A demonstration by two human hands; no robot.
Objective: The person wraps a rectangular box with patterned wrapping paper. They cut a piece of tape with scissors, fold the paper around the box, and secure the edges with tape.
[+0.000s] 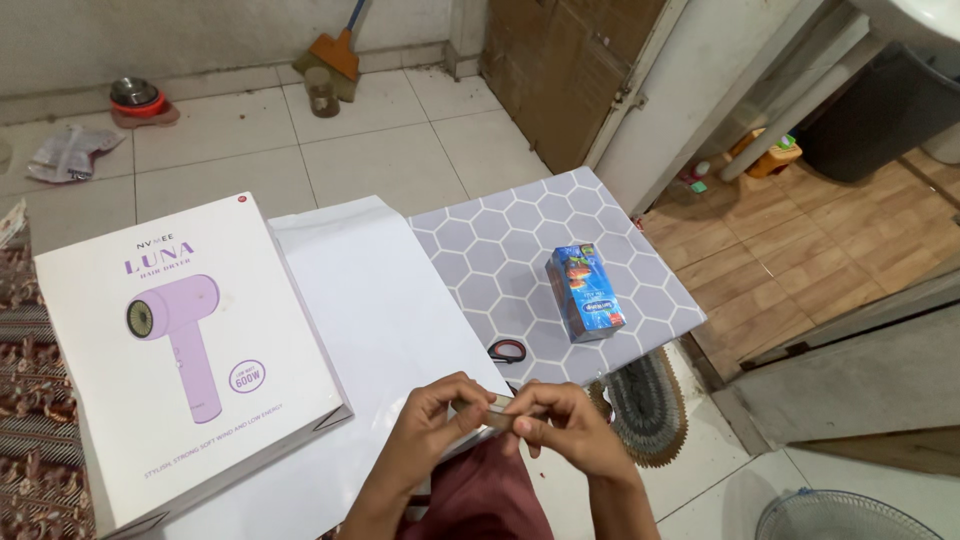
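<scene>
My left hand [432,425] and my right hand [562,425] meet at the near edge of the table, pinching a small pale strip, perhaps tape [497,408], between their fingertips. To the left lies a large white box [180,360] with a picture of a lilac hair dryer on it. It rests beside a sheet of white wrapping paper [385,300]. Scissors with red-and-black handles [508,351] lie just beyond my hands. A small blue drink carton [585,292] lies on the grey hexagon-patterned table top [500,235].
The floor is pale tile, with a round woven mat [648,405] under the table's right corner. A metal pet bowl [135,95], a crumpled bag [70,152] and a broom [335,50] are by the far wall. A wooden door [560,70] stands ahead.
</scene>
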